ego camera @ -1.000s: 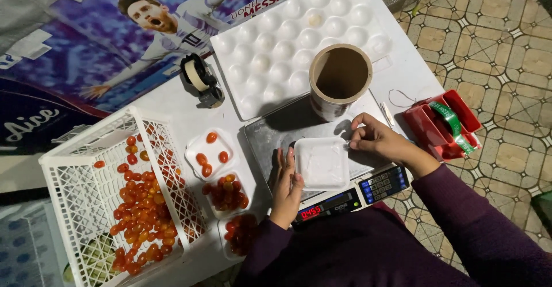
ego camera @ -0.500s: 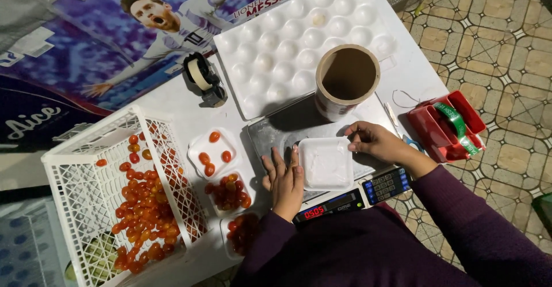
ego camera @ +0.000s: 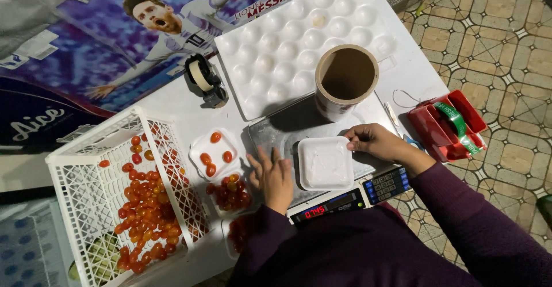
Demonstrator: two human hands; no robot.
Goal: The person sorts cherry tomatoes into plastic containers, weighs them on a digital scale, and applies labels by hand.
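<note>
An empty white foam tray lies on the metal platform of a digital scale. My right hand pinches the tray's right edge. My left hand rests flat on the platform just left of the tray, fingers spread, holding nothing. Left of that hand sit small white trays with cherry tomatoes: one with a few, one heaped full, and a third partly hidden by my sleeve. A white plastic crate at the left holds several cherry tomatoes.
A wide cardboard tube stands at the platform's far edge. Behind it lies a white dimpled foam sheet. A tape dispenser sits far left; a red tape dispenser sits at the table's right edge. Tiled floor is to the right.
My left hand has slid off the empty tray's left edge and now lies flat on the platform. The right hand keeps hold of the tray's right edge.
</note>
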